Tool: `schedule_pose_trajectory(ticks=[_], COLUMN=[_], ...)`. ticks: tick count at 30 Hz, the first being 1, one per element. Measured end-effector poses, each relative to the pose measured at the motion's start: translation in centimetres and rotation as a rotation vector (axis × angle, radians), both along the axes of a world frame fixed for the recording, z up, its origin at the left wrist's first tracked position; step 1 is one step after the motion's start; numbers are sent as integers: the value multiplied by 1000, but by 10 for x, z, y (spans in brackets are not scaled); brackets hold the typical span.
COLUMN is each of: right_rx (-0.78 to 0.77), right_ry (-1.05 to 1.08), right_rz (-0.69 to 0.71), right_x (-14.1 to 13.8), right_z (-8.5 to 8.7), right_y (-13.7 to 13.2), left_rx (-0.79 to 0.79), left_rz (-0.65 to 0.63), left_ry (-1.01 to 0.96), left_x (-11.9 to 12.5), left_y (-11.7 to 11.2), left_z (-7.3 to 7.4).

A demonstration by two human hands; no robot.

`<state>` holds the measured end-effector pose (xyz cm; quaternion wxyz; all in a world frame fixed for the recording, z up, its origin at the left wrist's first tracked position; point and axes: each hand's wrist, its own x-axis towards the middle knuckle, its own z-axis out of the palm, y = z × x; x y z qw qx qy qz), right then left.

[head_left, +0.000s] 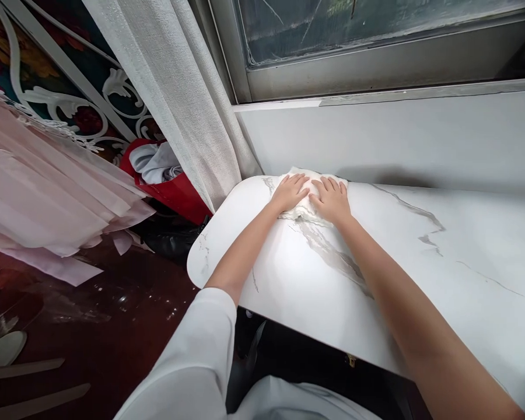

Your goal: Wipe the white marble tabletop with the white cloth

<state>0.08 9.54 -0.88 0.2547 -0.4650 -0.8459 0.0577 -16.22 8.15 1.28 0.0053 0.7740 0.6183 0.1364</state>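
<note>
A crumpled white cloth lies at the far edge of a white marble-look table, close to the wall. My left hand and my right hand rest side by side on top of the cloth, palms down, fingers stretched flat and pressing it onto the tabletop. Most of the cloth is hidden under both hands; only its far rim and a bit between and below the hands show.
A white curtain hangs left of the table beside a window. A red bag with grey clothes sits on the dark floor. Pink fabric spreads at the left. The table's rounded corner is near the floor gap.
</note>
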Motion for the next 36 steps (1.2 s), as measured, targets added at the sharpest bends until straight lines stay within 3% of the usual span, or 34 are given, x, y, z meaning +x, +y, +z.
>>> schedule_pose_trajectory(ticks=[9, 19, 26, 31, 36], right_rx=[38, 72, 43, 31, 4], right_ry=[-94, -198, -172, -172, -179], right_rz=[5, 117, 246, 276, 252], right_x=[24, 72, 118, 149, 170], right_z=[1, 4, 6, 8, 6], right_y=[-56, -146, -200, -210, -203], left_rx=[22, 26, 37, -22, -42], left_rz=[-24, 36, -6, -56, -138], left_ry=[33, 6, -50, -67, -91], left_x=[19, 66, 103, 126, 140], left_y=[-56, -163, -230, -244, -226], left_z=[0, 0, -1, 3, 2])
